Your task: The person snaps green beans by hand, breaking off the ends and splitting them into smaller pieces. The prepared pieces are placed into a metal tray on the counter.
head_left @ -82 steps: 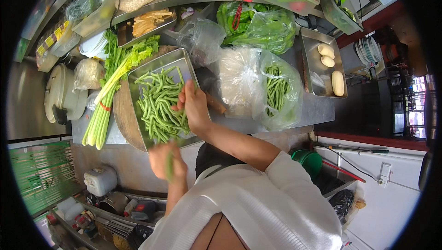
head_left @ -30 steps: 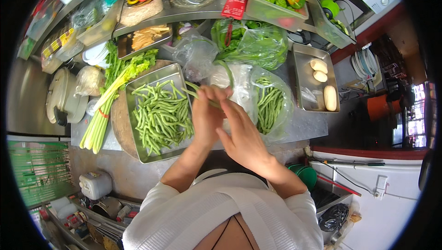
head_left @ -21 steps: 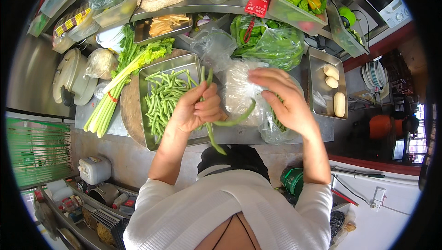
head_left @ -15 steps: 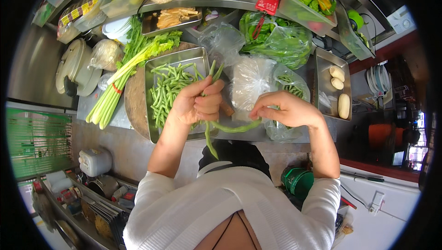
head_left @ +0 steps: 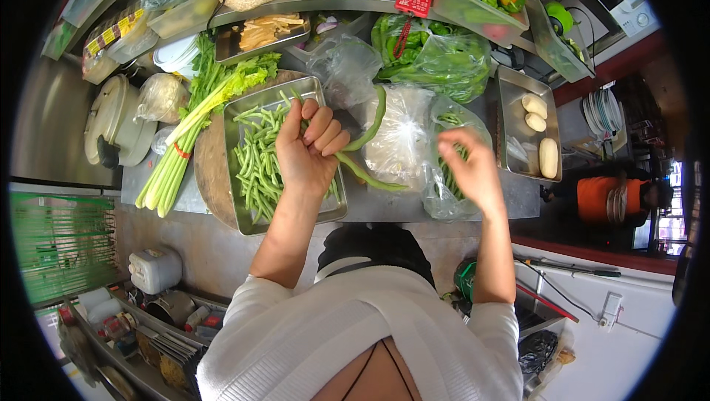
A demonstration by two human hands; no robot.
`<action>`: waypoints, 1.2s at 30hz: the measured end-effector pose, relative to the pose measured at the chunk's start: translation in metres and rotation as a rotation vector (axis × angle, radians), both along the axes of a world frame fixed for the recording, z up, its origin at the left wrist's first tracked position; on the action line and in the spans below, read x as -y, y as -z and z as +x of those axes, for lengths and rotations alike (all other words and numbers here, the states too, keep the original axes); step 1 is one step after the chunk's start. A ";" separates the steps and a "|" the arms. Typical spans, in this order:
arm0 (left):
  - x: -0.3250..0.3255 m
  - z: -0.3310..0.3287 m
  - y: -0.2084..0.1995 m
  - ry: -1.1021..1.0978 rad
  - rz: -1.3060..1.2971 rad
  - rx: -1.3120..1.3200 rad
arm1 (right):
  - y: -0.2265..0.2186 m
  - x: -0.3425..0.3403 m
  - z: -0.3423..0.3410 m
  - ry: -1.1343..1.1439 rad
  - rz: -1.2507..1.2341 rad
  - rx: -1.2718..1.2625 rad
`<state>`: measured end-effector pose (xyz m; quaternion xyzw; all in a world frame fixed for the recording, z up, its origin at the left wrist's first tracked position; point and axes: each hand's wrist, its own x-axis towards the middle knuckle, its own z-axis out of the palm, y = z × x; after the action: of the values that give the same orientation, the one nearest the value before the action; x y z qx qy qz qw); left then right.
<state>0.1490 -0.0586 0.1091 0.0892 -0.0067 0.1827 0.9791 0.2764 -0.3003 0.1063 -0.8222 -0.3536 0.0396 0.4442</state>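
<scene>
My left hand (head_left: 310, 142) is closed around a few long green beans (head_left: 367, 175), over the right side of a metal tray. Their ends stick out past my fingers, one curving upward and another pointing right. Cut green beans (head_left: 255, 157) fill much of the tray (head_left: 336, 212). My right hand (head_left: 477, 168), smeared by motion, is over an opened clear plastic bag (head_left: 451, 207) with more long beans inside. Whether its fingers hold anything does not show. Between the hands lies a clear plastic package (head_left: 396, 124) with pale contents.
A round wooden board (head_left: 211, 168) lies under the tray, with bundled celery (head_left: 174, 168) on its left. Bagged green peppers (head_left: 436, 65) sit behind. At right is a metal tray (head_left: 510, 87) holding peeled pale vegetables (head_left: 548, 157). A lidded pot (head_left: 111, 120) stands far left.
My right hand has left the bean it was at and moved right, over the bag. My left hand has turned, and the beans in it now point to the right.
</scene>
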 end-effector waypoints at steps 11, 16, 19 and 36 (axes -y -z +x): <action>0.017 0.002 0.001 0.157 -0.018 0.020 | 0.000 -0.019 -0.044 -0.152 0.315 -0.482; 0.030 -0.007 0.021 0.652 -0.134 0.276 | 0.004 -0.032 -0.042 -0.824 0.114 -1.071; 0.027 -0.010 0.031 0.684 0.017 0.326 | 0.017 -0.042 -0.065 -1.021 0.217 -1.726; -0.022 -0.097 0.050 -0.164 -0.771 -0.043 | 0.060 -0.119 -0.145 -0.602 0.393 -0.045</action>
<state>0.0520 -0.0363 0.0595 -0.2810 0.0902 0.2476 0.9228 0.1310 -0.1814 0.0467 -0.5792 -0.5708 0.1180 0.5699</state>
